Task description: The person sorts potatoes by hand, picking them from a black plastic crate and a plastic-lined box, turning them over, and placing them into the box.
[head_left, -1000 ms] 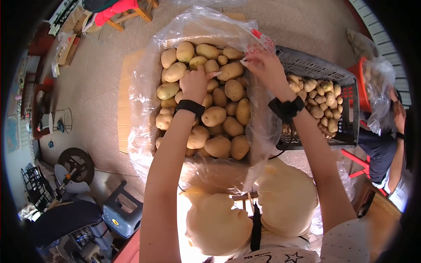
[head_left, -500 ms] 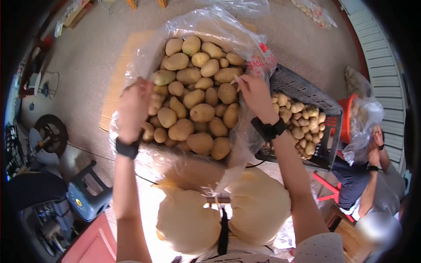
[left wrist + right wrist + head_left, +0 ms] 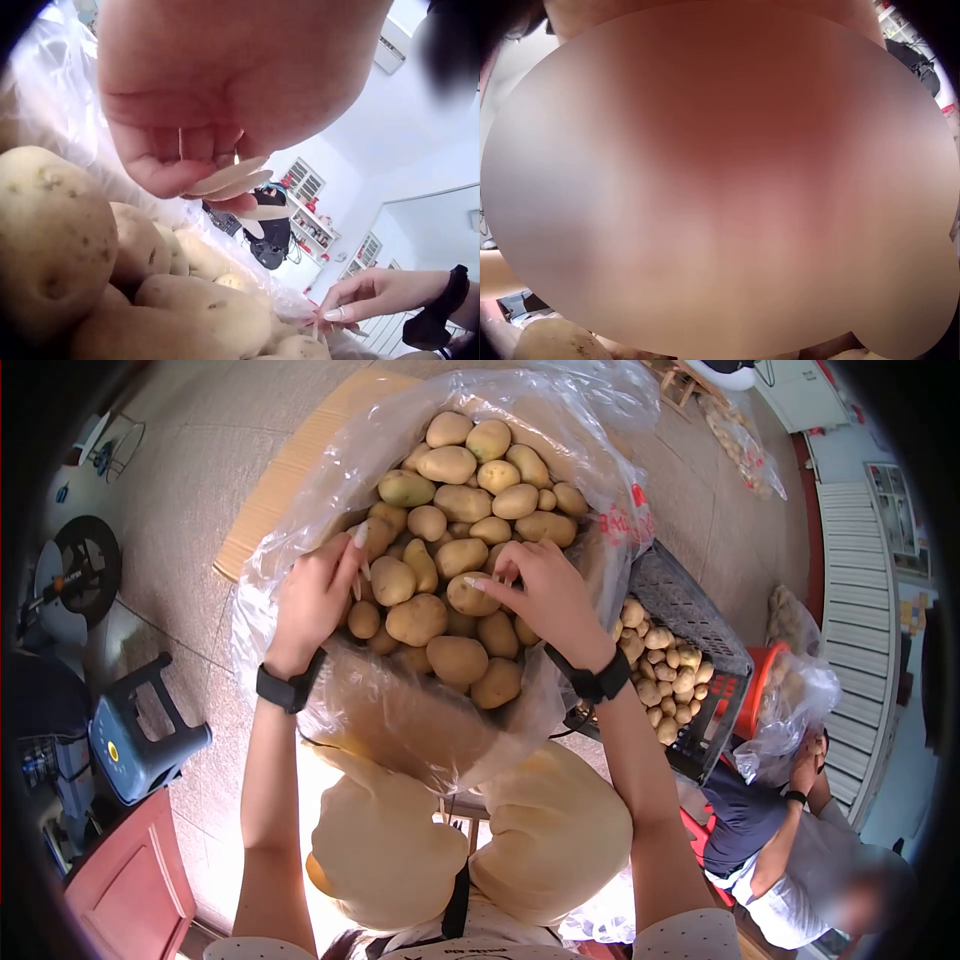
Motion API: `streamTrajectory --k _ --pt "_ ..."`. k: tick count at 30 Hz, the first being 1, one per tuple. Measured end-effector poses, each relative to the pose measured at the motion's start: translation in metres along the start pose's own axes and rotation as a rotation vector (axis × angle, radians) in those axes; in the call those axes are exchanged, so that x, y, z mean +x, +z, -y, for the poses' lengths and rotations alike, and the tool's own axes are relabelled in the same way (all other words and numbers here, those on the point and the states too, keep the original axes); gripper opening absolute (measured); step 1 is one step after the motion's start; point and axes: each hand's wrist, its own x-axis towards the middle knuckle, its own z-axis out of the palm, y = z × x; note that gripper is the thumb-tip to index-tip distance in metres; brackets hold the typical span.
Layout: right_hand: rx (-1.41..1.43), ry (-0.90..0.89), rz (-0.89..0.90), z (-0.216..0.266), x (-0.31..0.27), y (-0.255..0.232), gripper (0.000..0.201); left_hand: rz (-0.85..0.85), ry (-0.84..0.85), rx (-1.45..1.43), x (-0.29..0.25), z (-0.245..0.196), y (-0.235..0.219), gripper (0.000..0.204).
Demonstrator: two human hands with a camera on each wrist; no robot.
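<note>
Many potatoes (image 3: 416, 619) fill a cardboard box (image 3: 400, 712) lined with a clear plastic bag (image 3: 265, 575). At the box's left side my left hand (image 3: 318, 592) hovers over the outermost potatoes. Its long-nailed fingers (image 3: 206, 176) are loosely bent, with nothing held between them in the left wrist view. My right hand (image 3: 556, 600) is over the right part of the pile, thumb and forefinger apart. Its thumb tip overlaps a round potato (image 3: 472, 594) in the head view. Most of the right wrist view is blurred.
To the right stands a black crate (image 3: 690, 600) of smaller potatoes (image 3: 660, 670). Beyond it are a red bucket (image 3: 750, 695) and a seated person (image 3: 765, 830) holding a plastic bag. A blue stool (image 3: 145, 735) is at the left. Flattened cardboard (image 3: 285, 480) lies beside the box.
My left hand has left the upper middle of the potatoes for the box's left side. My right hand has come from the bag's right edge in over the pile. The head view has shifted.
</note>
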Motion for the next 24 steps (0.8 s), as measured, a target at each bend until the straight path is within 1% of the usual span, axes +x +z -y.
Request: streamTrajectory --k 1,3,4,5,6,7,8,9,10,12,13,15,16,17,18,19,20,22,23,24 --pt "-0.002 -0.008 0.010 0.007 -0.001 -0.004 0.039 -0.020 0.088 0.110 -0.006 -0.001 -0.006 0.033" --pt "0.056 -0.029 0.170 0.021 -0.010 -0.008 0.043 -0.006 0.059 0.137 -0.017 -0.003 -0.012 0.033" --pt "0.059 -0.034 0.176 0.025 -0.015 -0.006 0.043 0.012 0.046 0.165 -0.021 -0.003 -0.014 0.033" --pt "0.034 -0.092 0.237 0.029 -0.021 -0.004 0.046 0.028 0.007 0.092 -0.025 0.005 -0.010 0.032" --pt "0.007 -0.151 0.296 0.031 -0.026 -0.002 0.049 0.027 0.003 0.092 -0.029 0.010 -0.006 0.032" --pt "-0.071 -0.184 0.295 0.030 -0.030 0.007 0.054 -0.020 -0.013 0.020 -0.032 0.016 -0.001 0.031" --pt "-0.073 -0.188 0.297 0.028 -0.034 0.011 0.054 -0.068 -0.029 -0.053 -0.034 0.020 0.003 0.030" --pt "-0.133 -0.159 0.319 0.029 -0.038 0.015 0.057 -0.109 -0.006 -0.080 -0.034 0.024 0.007 0.030" --pt "-0.192 -0.131 0.341 0.031 -0.040 0.019 0.060 -0.113 -0.009 -0.082 -0.034 0.026 0.007 0.030" --pt "-0.210 -0.159 0.325 0.033 -0.043 0.030 0.061 -0.096 -0.088 -0.152 -0.035 0.027 0.006 0.033" --pt "-0.225 -0.182 0.306 0.034 -0.043 0.033 0.063 -0.097 -0.089 -0.154 -0.036 0.029 0.009 0.033" --pt "-0.256 -0.200 0.321 0.036 -0.040 0.033 0.062 -0.174 -0.023 -0.050 -0.039 0.032 0.016 0.030" --pt "-0.285 -0.217 0.336 0.037 -0.039 0.032 0.062 -0.176 -0.020 -0.052 -0.039 0.032 0.018 0.030" --pt "-0.290 -0.217 0.334 0.036 -0.038 0.028 0.062 -0.212 0.026 -0.043 -0.040 0.032 0.020 0.029" --pt "-0.201 -0.147 0.348 0.034 -0.036 0.023 0.062 -0.248 0.072 -0.035 -0.040 0.032 0.021 0.028" --pt "-0.113 -0.080 0.361 0.031 -0.034 0.018 0.061 -0.254 0.074 -0.038 -0.039 0.031 0.021 0.028" --pt "-0.119 -0.084 0.362 0.026 -0.031 0.012 0.061 -0.256 0.074 -0.029 -0.038 0.030 0.020 0.028" --pt "-0.055 0.018 0.116 0.011 -0.025 0.000 0.064 -0.266 0.063 -0.021 -0.039 0.029 0.021 0.027" --pt "-0.074 -0.006 0.061 0.010 -0.013 -0.011 0.063 -0.265 0.055 -0.019 -0.040 0.029 0.021 0.027" --pt "-0.074 -0.010 0.064 0.006 0.000 -0.016 0.063 -0.262 0.050 -0.016 -0.040 0.029 0.021 0.026"
